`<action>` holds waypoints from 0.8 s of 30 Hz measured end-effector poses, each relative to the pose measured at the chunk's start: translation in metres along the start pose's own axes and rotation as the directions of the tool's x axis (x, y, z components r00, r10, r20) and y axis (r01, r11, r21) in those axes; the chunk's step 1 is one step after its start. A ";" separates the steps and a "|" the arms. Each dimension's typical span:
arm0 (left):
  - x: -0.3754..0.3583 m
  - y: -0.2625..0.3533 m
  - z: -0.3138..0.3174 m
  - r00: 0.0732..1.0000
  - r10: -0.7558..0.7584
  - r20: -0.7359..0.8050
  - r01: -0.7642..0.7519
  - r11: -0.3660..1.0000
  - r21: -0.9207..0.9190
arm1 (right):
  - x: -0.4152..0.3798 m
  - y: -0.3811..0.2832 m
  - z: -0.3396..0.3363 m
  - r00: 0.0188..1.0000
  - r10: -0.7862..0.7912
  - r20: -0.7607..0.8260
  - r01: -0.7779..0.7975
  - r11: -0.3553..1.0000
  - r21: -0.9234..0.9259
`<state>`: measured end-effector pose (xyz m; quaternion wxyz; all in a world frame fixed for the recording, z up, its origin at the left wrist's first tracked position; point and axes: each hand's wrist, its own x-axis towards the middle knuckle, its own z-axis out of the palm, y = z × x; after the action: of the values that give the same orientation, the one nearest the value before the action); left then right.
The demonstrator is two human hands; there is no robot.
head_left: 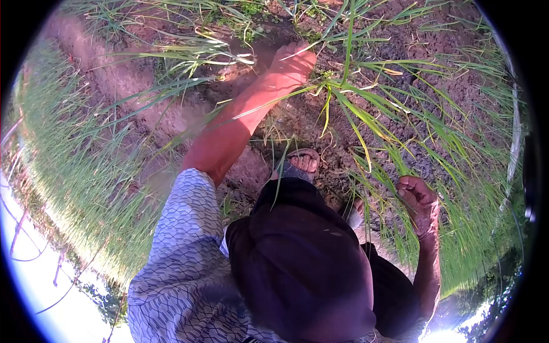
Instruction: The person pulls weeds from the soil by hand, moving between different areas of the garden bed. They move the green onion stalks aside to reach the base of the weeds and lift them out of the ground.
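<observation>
My left hand (294, 59) reaches down to the soil among long green leaves, at the upper middle of the view. Its fingers point away from the camera and are mostly hidden, so what they touch does not show. On the right, my right hand (418, 201) is closed, its fingers curled beside thin green leaves; what is in its grip is too small to name. Between the two hands a leafy green plant (335, 86) spreads its long blades, some of them yellowing.
Brown soil (291, 121) shows between the plants. A sandaled foot (303, 162) stands below my left hand. Dense green plants (74, 154) grow at the left, with more at the right. A dark cap (303, 257) covers the lower middle of the view.
</observation>
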<state>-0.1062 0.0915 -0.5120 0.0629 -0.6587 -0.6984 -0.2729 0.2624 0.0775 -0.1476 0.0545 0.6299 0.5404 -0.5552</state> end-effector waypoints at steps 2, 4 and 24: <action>0.016 0.018 -0.035 0.973 -0.021 0.229 0.098 0.940 -0.328 | 0.000 0.000 -0.001 1.000 -0.003 0.004 0.003 1.000 -0.012; 0.021 0.017 -0.042 0.932 -0.038 0.362 0.232 0.828 -0.511 | 0.000 0.003 0.000 1.000 -0.022 -0.015 0.022 1.000 0.022; 0.023 0.018 -0.051 0.620 0.423 0.661 0.214 -0.902 0.376 | -0.007 -0.008 0.002 0.999 0.048 -0.006 -0.048 0.999 -0.004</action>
<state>-0.1057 0.0877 -0.4533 0.8281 -0.2593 -0.0617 0.4932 0.2562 0.0750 -0.1384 0.0676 0.6444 0.5263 -0.5507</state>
